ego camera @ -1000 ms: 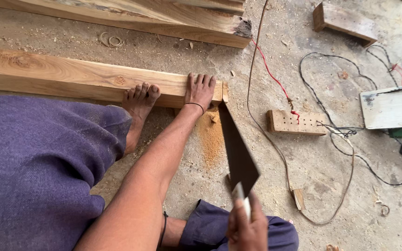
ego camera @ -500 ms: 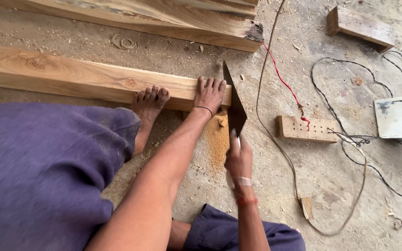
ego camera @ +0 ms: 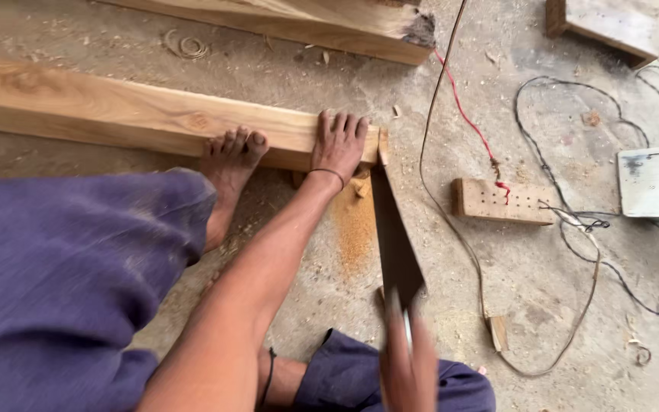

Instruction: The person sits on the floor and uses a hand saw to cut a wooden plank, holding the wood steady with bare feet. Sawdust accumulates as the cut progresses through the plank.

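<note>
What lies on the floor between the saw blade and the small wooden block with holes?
In the head view, a thin brown cable runs across the dusty floor between the saw blade and the holed block; nothing else.

A wooden beam (ego camera: 139,114) is pinned to the floor by a bare foot (ego camera: 230,156) and the left hand (ego camera: 339,143). A dark handsaw (ego camera: 395,244), its blade at the beam's end, is gripped by the blurred right hand (ego camera: 408,365). Sawdust (ego camera: 354,229) is piled below.

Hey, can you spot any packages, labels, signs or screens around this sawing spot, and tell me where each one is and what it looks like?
None in view: only bare timber, a hand saw, loose cables and sawdust on the concrete floor.
</note>
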